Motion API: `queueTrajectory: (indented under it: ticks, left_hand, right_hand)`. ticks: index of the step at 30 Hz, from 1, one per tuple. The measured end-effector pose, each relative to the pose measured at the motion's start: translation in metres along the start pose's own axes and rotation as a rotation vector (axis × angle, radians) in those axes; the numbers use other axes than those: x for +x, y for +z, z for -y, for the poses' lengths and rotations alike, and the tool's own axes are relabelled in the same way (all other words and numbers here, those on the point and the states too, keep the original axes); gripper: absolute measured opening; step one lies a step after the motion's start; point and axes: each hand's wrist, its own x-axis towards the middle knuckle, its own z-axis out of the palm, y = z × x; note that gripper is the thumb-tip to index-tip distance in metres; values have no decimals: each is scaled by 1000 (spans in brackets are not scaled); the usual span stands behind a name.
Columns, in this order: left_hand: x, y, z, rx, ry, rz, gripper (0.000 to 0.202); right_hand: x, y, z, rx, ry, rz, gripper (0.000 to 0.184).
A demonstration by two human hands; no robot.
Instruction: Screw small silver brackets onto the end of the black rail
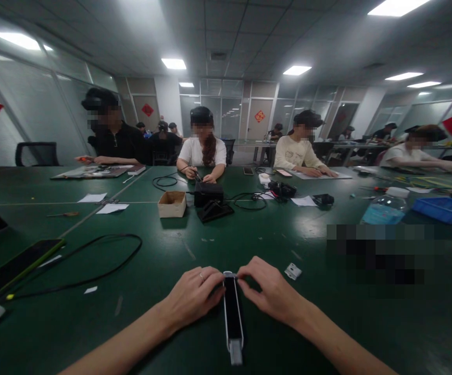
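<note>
While the left hand (195, 292) and the right hand (270, 291) flank its far end, the white-framed black strip (233, 312) lies toward the near edge of the green table (171, 247).
Head view: fingertips of each hand bear on opposite sides of that end; whether either thumb completes a pinch cannot be determined. A small metal part (292, 271) lies beside the right hand, toward the table's right edge.

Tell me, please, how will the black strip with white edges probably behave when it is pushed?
The black strip, between the left hand and right hand, looks straight, so it is probably fairly stiff. Its slim shape suggests low weight. The green table shines, so the strip may slide.
</note>
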Motion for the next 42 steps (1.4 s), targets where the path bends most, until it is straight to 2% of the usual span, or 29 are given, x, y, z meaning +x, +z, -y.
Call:
queueTrajectory:
  ticks: [2,4,8,11,17,20,26,31,36,42]
  left_hand:
    - [2,-2,-2,33,143,-34,11]
    - [4,-6,-4,30,208,-35,13]
    - [7,-12,-3,9,272,-37,15]
    - [8,-12,-3,-18,264,-48,14]
    - [9,-7,-3,-96,190,-152,7]
    - [7,-4,-1,-123,81,-164,7]
    - [-1,1,7,-201,-269,-16,12]
    - [-2,-2,12,-212,-450,85,12]
    - [0,-2,16,-239,-519,193,8]
    - [1,-2,16,-264,-491,205,9]
  right_hand:
    - [0,8,8,41,-66,-17,9]
    - [-1,15,11,66,-104,-19,9]
    - [-2,18,9,69,-98,-18,9]
    - [-2,17,6,39,-73,-11,9]
    - [0,17,1,-66,-10,-14,14]
    - [0,16,-1,-104,16,7,15]
    - [1,5,-5,-200,58,31,14]
    - [2,-3,-9,-259,105,94,13]
    - [2,-5,-9,-268,145,162,15]
    - [2,-5,-8,-269,174,212,16]
